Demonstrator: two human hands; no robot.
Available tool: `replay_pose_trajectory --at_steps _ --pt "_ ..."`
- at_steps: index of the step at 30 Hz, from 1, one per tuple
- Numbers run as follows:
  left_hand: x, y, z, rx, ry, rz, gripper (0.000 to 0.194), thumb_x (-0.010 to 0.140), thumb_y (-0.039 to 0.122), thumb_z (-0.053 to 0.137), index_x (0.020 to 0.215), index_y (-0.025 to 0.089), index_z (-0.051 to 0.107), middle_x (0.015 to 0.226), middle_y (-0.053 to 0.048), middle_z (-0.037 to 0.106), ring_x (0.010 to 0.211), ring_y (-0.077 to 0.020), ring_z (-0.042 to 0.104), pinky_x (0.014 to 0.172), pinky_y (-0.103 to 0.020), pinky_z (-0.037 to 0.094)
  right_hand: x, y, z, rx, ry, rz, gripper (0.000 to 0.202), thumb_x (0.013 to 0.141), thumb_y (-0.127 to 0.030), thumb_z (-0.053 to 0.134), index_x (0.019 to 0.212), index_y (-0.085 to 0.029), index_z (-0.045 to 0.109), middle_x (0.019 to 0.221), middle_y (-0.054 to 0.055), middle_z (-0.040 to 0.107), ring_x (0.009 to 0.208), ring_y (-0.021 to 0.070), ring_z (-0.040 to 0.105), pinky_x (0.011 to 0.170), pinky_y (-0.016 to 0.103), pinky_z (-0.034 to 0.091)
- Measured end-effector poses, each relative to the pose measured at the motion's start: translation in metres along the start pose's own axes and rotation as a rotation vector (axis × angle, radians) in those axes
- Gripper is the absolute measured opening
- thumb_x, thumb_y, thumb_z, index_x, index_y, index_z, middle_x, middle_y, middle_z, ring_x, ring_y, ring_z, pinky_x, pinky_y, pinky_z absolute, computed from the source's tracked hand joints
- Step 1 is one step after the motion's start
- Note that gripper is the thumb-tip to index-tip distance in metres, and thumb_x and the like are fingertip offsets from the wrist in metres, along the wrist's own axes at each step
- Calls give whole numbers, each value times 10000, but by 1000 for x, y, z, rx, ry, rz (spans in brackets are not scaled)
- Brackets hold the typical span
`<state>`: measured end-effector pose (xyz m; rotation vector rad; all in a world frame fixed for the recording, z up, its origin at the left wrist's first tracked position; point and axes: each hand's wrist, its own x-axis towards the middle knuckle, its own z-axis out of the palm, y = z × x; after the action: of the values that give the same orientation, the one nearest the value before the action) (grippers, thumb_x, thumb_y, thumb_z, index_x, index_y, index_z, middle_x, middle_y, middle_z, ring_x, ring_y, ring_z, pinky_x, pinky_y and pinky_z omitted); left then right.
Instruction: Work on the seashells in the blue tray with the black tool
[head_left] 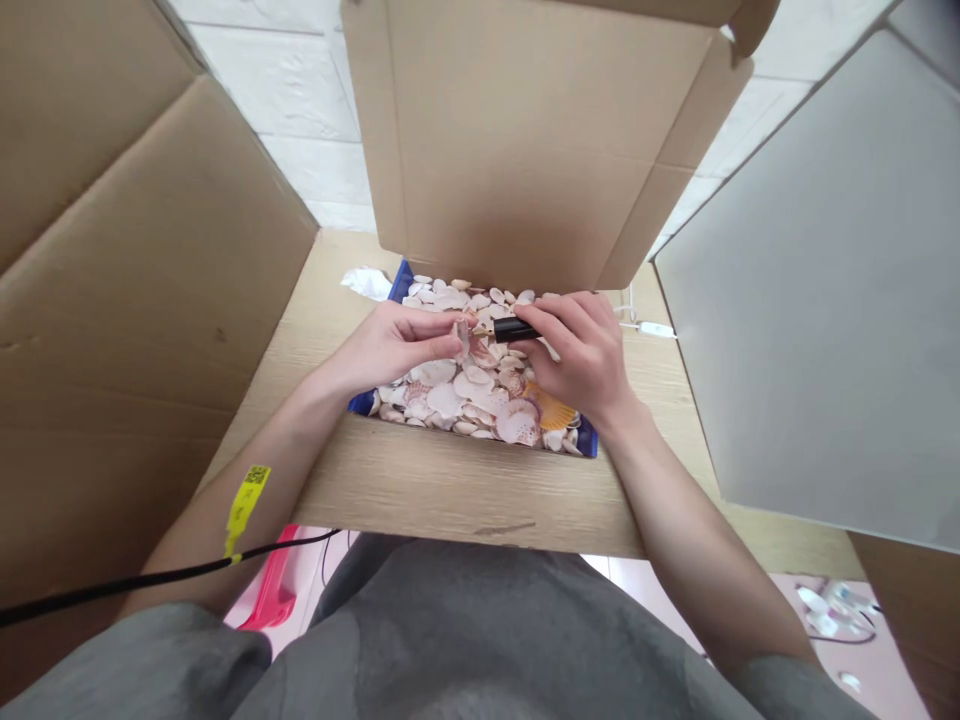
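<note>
Over a tray of shells (pixel 472 395), my left hand (pixel 409 340) pinches a small pale, translucent piece (pixel 462 340) between thumb and fingers. Whether that piece is a shell I cannot tell. My right hand (pixel 581 350) is closed around a black-handled tool (pixel 516 329) with a thin brass-coloured tip. This tip points left and is at or very near the pale piece; contact is too small to make out. Beneath both hands lie many white and pink shells. An orange scallop shell (pixel 551 408) lies below my right hand, beside a purplish scallop shell (pixel 518 421).
The tray's blue end (pixel 587 440) shows on the wooden table (pixel 450 480). Cardboard (pixel 525 130) stands behind, with a cardboard panel (pixel 150 270) left and a grey panel (pixel 825 300) right. Crumpled white plastic (pixel 367 283), a white cable switch (pixel 655 329) and a black cable (pixel 150 578) are nearby.
</note>
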<state>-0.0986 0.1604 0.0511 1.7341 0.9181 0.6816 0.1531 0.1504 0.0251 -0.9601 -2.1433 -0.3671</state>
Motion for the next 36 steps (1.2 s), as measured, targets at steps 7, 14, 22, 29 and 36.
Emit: replay_pose_trajectory --at_steps 7,14,22,29,36 --pt "1 -6 1 0 28 -10 330 834 349 691 1151 266 727 1096 -19 747 972 -185 692 875 -264 516 -2 -3 0 30 -151 47 303 916 -427 516 1031 -181 651 876 52 701 771 172 598 677 299 436" --pt "1 1 2 5 -11 -15 316 867 365 645 1146 242 728 1037 -32 751 906 -172 689 795 -252 533 -3 -2 -1 29 -80 38 262 911 -349 544 1143 -243 608 1019 54 701 904 202 595 800 372 435" --pt "1 6 1 -18 -84 -49 325 875 371 627 1123 187 727 982 -61 750 845 -168 686 739 -248 546 -1 -4 -5 -31 43 18 365 895 -194 538 1214 -366 583 1129 7 691 1011 226 594 904 456 433" --pt "0 8 2 -17 -57 -31 279 854 339 653 1053 168 747 1028 -58 743 889 -169 681 772 -239 542 0 -4 -4 -36 75 -19 334 891 -239 572 1213 -330 576 1087 19 704 983 223 601 871 428 435" --pt "-2 5 2 -16 11 -37 246 803 341 700 978 188 780 967 -37 763 826 -168 696 751 -244 552 -2 -2 -1 5 -92 -6 331 891 -395 565 1151 -194 609 993 78 703 859 213 597 750 362 443"
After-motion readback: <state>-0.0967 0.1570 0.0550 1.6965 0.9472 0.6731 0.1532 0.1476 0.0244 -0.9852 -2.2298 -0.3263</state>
